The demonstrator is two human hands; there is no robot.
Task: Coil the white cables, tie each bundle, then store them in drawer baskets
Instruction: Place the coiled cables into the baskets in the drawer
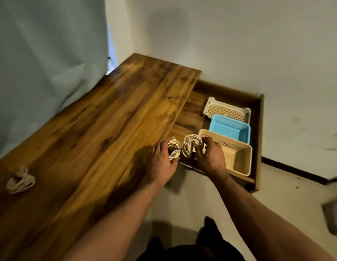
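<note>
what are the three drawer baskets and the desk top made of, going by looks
White basket: probably moulded plastic; regular perforated holes, matte surface.
Blue basket: plastic too, it seems; even colour, slotted floor, slight sheen.
Beige basket: plastic by the look; grid of small holes in walls and floor, smooth rim.
Desk top: wood or wood-look laminate, cannot tell which; streaked brown grain in plank strips, glossy reflections.

A brown wooden tabletop (100,117) carries one loosely coiled white cable bundle (20,180) on its near left part. At its right side an open wooden drawer (258,129) holds a white perforated plastic basket (224,110) farthest, a blue plastic basket (229,127) between, a beige perforated plastic basket (241,157) nearest
</note>
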